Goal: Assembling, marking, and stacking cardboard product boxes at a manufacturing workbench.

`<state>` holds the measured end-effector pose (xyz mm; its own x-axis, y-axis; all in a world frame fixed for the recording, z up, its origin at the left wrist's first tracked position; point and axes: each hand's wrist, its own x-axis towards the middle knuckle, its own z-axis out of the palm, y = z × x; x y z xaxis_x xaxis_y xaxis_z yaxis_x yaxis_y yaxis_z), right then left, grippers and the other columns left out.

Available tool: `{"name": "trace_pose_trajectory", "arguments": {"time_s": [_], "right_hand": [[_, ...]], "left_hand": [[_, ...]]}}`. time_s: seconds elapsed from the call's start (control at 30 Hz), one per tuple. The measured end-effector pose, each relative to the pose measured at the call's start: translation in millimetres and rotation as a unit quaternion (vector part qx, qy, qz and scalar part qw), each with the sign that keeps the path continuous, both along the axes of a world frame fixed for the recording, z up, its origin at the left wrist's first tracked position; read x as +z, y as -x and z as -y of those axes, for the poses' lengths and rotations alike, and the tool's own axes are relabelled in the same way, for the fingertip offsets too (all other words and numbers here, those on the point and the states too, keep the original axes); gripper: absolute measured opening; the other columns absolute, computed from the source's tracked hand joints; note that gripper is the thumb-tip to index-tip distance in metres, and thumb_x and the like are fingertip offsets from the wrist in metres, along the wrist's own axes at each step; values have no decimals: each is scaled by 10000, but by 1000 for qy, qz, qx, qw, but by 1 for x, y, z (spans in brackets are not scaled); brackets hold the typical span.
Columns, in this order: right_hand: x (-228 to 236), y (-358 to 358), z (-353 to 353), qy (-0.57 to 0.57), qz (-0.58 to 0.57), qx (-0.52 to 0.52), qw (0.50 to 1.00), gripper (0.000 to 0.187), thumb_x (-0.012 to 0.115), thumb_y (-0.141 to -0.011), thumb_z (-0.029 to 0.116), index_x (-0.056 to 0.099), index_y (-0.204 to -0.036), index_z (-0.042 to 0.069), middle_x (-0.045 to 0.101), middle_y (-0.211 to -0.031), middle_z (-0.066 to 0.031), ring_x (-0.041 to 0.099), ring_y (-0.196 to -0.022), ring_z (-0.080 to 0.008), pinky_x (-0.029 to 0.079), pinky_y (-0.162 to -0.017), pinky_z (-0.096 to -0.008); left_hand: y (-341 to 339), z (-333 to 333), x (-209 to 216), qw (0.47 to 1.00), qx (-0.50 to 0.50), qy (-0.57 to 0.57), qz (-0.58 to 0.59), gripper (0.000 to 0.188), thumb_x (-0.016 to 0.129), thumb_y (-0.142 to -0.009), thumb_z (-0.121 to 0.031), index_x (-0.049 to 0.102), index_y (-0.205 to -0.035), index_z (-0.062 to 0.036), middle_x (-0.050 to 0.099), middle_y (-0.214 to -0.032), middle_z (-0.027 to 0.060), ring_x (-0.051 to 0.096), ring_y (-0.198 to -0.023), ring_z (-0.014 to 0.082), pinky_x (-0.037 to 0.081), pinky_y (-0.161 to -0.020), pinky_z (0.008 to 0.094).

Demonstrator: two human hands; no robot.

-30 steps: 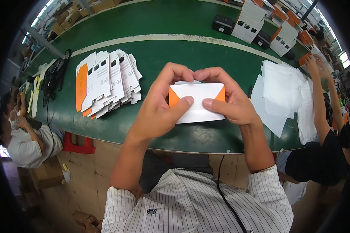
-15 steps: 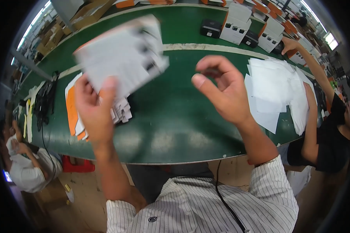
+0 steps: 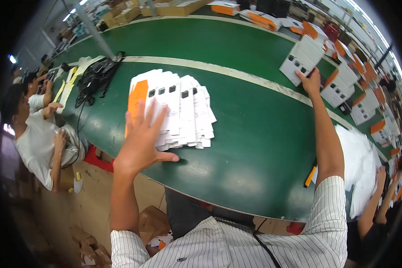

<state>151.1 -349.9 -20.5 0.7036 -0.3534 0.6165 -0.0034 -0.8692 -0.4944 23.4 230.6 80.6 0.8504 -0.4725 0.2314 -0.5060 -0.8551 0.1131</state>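
Note:
Over a fanned stack of flat white-and-orange cartons on the green table, my left hand is spread open. Its fingers are slightly blurred and overlap the stack's near left side, and whether they touch it I cannot tell. My right arm stretches far out to the right. That right hand grips the lower right corner of an opened-up white carton with small dark pictures on it. This carton is tilted and stands at the far strip of the table.
A row of white cartons with orange flaps runs along the right. Near it lie white sheets and an orange-and-black tool. Black cables lie at the left. Co-workers sit left and lower right.
My left hand has let go of the carton it held and now spreads over the stack. My right hand has reached far right and taken hold of a carton. The view has turned.

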Motion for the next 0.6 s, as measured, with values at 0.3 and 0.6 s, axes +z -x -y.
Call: {"name": "trace_pose_trajectory", "arguments": {"time_s": [0.3,0.6], "right_hand": [[38,81,-150,-12,17,109,994,569,700,-822,315,511,-1257,-1,585,-1200,-222,559,-1127,-350,430,-953,-395],[102,193,-307,175,-26,422,889,543,724,-743,122,568,-1256,34,590,-1227,-173,540,-1158,-351,436,-977,-445]], "left_hand": [[2,-4,-1,994,-110,5,1,373,743,-704,-105,638,-1050,-12,653,-1025,146,608,-956,306,450,-915,447],[79,64,35,950,-188,-68,242,192,556,-774,-107,628,-925,-13,628,-934,63,597,-1014,230,377,-996,501]]}}
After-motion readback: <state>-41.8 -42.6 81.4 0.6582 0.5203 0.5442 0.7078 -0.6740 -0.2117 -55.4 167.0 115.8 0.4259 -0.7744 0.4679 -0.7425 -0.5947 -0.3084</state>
